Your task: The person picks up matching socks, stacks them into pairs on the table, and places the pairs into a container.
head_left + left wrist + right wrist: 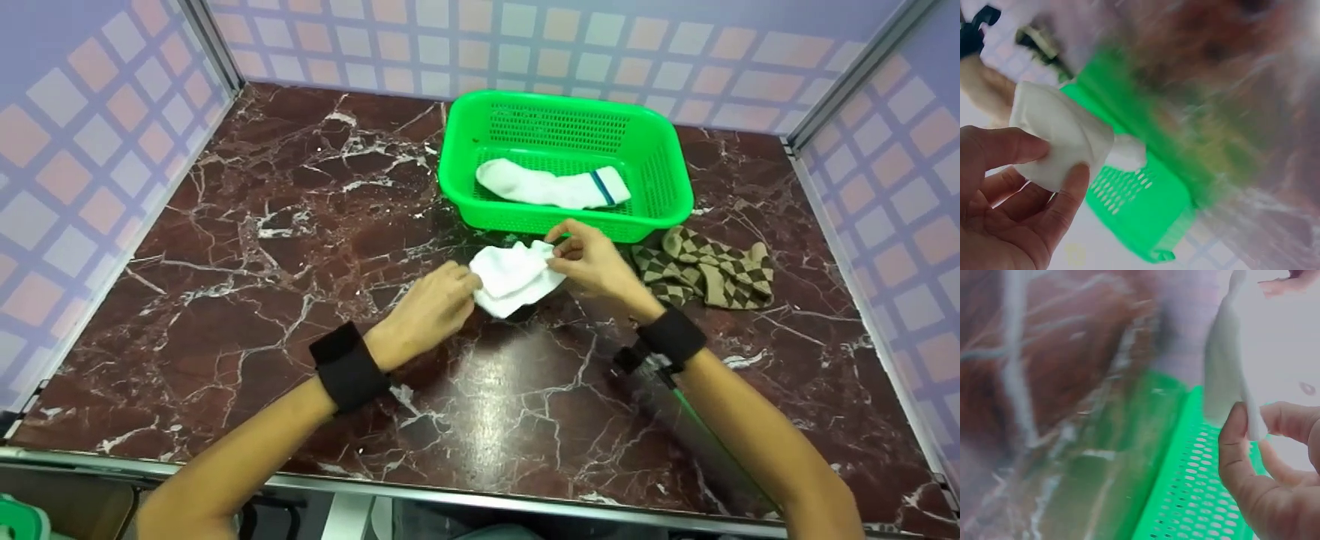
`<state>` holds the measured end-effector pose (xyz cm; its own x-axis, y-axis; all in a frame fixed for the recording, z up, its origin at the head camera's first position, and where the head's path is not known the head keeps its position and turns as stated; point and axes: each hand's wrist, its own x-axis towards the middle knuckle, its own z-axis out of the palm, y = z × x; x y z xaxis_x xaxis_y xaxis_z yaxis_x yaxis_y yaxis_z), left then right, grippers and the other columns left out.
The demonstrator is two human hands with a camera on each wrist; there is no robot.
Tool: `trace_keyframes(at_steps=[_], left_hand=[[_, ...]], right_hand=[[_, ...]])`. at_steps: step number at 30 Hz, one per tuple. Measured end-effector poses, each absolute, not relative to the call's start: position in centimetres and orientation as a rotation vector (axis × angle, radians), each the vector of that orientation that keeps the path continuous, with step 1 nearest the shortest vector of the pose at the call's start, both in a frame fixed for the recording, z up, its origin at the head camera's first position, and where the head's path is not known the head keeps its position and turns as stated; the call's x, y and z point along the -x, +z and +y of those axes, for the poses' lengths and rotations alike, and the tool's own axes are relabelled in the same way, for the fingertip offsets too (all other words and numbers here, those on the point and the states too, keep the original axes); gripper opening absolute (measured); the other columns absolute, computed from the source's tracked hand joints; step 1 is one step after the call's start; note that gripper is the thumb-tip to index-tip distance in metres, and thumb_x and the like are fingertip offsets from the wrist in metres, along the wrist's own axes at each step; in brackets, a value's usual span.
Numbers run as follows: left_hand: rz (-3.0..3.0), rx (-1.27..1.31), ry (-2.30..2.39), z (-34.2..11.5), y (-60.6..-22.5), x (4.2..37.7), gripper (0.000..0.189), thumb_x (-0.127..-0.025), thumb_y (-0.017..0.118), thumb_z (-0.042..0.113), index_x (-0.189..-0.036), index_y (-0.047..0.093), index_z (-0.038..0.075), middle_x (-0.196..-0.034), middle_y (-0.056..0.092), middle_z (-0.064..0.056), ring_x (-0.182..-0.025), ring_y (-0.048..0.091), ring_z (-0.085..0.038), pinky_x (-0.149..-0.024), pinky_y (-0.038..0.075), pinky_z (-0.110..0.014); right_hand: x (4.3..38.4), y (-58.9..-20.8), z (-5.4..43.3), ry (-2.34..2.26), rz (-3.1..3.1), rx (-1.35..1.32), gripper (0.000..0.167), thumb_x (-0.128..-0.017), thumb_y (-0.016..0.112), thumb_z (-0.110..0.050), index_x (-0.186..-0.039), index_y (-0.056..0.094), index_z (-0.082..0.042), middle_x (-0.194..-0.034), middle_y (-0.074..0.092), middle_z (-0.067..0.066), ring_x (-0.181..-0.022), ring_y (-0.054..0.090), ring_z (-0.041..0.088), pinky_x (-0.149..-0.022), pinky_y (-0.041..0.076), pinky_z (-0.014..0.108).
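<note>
A bunched white sock is held just above the table between my two hands, in front of the green basket. My left hand pinches its left side; in the left wrist view the thumb and fingers press the folded white fabric from both sides. On the other side, my right hand pinches the upper right edge, and the right wrist view shows thumb and finger on the hanging cloth. Inside the green basket lies another white sock with a blue stripe near its cuff.
Right of the basket, crumpled brown checkered socks lie on the dark red marbled table; their number is unclear. Tiled-pattern panels stand along the left, back and right. The table's front edge runs below my forearms.
</note>
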<state>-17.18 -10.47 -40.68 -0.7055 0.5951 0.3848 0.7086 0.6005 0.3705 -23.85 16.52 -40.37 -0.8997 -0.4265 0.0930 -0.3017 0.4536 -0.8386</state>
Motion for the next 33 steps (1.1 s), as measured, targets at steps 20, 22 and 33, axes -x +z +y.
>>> trace_keyframes(at_steps=[20, 22, 33], left_hand=[[-2.315, 0.871, -1.546, -10.6, -36.0, 17.5, 0.016, -0.084, 0.059, -0.007, -0.096, 0.069, -0.003, -0.088, 0.070, -0.012, -0.077, 0.065, -0.020, -0.065, 0.056, -0.029], [-2.322, 0.834, -1.615, -10.5, -35.9, 17.3, 0.016, -0.085, 0.059, -0.005, -0.097, 0.069, -0.003, -0.089, 0.070, -0.012, -0.078, 0.066, -0.020, -0.068, 0.057, -0.029], [-2.272, 0.811, -2.180, -9.7, -36.8, 16.7, 0.015, -0.087, 0.063, -0.006, -0.100, 0.064, -0.012, -0.096, 0.068, -0.020, -0.077, 0.067, -0.031, -0.068, 0.058, -0.042]], right_hand=[[20.1, -37.5, 20.8, -1.773, 2.128, 0.466, 0.029, -0.081, 0.070, 0.009, -0.109, 0.062, 0.010, -0.101, 0.067, 0.018, -0.089, 0.069, 0.025, -0.076, 0.057, 0.033], [19.5, -37.2, 20.8, -1.762, 2.240, 0.500, 0.023, -0.084, 0.069, 0.006, -0.106, 0.063, 0.010, -0.100, 0.067, 0.019, -0.086, 0.069, 0.026, -0.074, 0.057, 0.033], [14.8, -36.2, 22.5, -1.761, 2.673, 0.633, 0.003, -0.086, 0.067, 0.005, -0.087, 0.068, 0.008, -0.098, 0.056, 0.013, -0.075, 0.062, 0.017, -0.063, 0.056, 0.024]])
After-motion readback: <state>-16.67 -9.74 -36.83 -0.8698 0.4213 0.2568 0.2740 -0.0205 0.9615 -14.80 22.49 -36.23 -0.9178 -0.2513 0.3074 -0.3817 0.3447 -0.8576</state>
